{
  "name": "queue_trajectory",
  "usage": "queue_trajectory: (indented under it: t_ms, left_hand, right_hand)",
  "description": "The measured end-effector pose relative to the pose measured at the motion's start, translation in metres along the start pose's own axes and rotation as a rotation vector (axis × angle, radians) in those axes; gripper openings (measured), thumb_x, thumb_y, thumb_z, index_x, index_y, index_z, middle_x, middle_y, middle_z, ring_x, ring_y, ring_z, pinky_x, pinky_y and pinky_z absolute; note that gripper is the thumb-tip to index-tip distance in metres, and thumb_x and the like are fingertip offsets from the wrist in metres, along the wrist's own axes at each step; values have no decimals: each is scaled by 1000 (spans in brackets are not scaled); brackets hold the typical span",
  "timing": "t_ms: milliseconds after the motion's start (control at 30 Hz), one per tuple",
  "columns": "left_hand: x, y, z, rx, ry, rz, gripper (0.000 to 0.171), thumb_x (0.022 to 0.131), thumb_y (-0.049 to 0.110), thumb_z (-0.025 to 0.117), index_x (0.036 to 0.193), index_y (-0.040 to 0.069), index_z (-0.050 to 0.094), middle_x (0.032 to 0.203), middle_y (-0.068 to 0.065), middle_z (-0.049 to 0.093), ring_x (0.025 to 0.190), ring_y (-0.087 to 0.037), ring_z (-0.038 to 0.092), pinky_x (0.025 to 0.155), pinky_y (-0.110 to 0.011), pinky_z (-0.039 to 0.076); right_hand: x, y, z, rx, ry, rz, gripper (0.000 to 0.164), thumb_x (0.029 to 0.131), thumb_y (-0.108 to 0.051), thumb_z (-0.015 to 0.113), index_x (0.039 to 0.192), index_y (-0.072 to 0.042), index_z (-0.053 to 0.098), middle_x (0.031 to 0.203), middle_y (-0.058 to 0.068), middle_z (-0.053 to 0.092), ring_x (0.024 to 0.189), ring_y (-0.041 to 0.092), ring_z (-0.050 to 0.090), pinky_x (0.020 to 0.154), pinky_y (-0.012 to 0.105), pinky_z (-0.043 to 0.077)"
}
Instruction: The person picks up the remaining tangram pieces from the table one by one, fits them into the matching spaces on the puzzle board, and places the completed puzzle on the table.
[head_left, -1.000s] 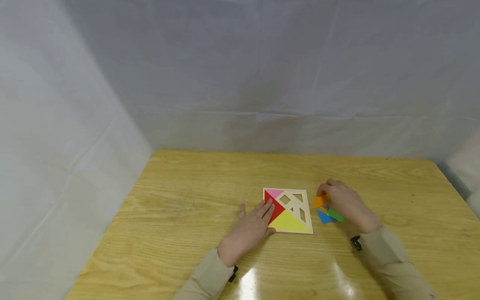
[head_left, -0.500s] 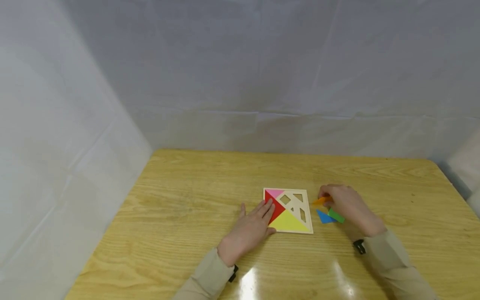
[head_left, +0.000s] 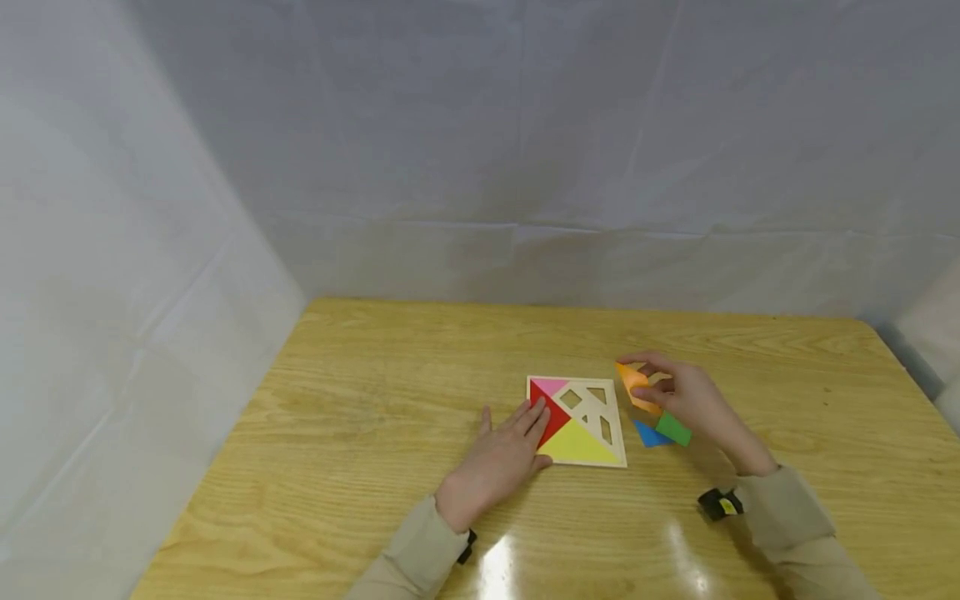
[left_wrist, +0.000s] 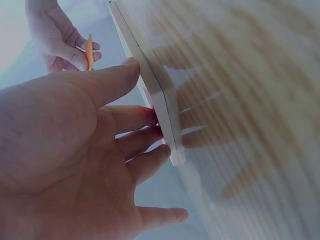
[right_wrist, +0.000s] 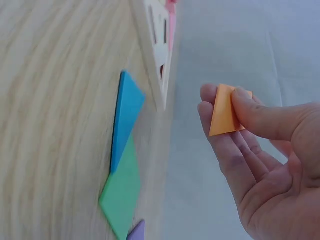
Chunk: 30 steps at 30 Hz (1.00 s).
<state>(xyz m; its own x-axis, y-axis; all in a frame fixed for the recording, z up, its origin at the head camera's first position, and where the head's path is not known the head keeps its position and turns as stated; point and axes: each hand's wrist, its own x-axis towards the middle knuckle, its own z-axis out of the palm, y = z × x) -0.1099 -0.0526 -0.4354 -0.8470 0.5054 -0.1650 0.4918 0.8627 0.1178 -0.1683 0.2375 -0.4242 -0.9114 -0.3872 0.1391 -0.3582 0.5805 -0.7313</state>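
Note:
A wooden tangram board [head_left: 617,422] lies on the table, with a pink triangle [head_left: 549,386], a red triangle [head_left: 557,418] and a yellow triangle [head_left: 579,447] set in it. Several recesses on its right side show bare. My left hand [head_left: 491,468] rests on the board's left edge, straight fingertips on the red triangle. Raised just right of the board, my right hand [head_left: 696,402] pinches an orange tangram piece [right_wrist: 222,114] between thumb and fingers; the thumb hides part of its outline. Below that hand lie a blue triangle [head_left: 651,434] and a green piece [head_left: 673,428].
In the right wrist view a purple piece [right_wrist: 137,232] shows at the bottom edge, beyond the green one. The wooden table [head_left: 375,433] ends at the back against a pale sheet [head_left: 480,267]. Another sheet [head_left: 112,350] hangs along the left.
My right hand has lifted the orange piece and turned it, so its broad face now shows. The left hand and the board stay where they were.

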Motion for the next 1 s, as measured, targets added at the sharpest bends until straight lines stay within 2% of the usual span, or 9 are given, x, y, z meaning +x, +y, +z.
queue_trajectory:
  t_ms: [167,300,533,733,1000]
  left_hand:
    - [0,0,0,10,1,3,64,105,44,50,158,12,37,166,-1,27,153,-19,27,117,-65,23]
    - [0,1,-1,19,5,-1,64,105,44,50,158,12,37,166,-1,28,153,-18,27,117,-64,24]
    - [-1,2,-2,19,15,2,64,105,44,51,158,11,38,166,-1,29,152,-18,28,117,-65,24]
    - [-2,2,-3,10,17,4,63,105,43,52,157,11,38,165,-2,30,152,-19,28,117,-64,24]
    - [-4,4,-5,8,20,3,63,104,43,52,157,11,39,165,-2,31,152,-19,29,117,-63,25]
  right_hand:
    - [0,-3,-1,62,1,8,46,95,-3,68,140,-8,60,115,19,64,60,23,66,51,32,52]
    - [-1,-4,-1,79,-2,25,47,95,-3,68,141,-9,59,115,19,63,51,27,58,50,30,48]
    - [1,-2,1,53,5,0,45,94,3,68,138,-6,60,114,20,61,71,16,66,55,32,54]
    - [3,-2,7,125,-19,33,45,95,1,67,139,-2,56,112,23,58,59,19,63,53,34,55]
    - [5,-5,16,174,-32,77,42,96,-5,68,137,-3,58,112,22,57,66,19,63,50,34,54]
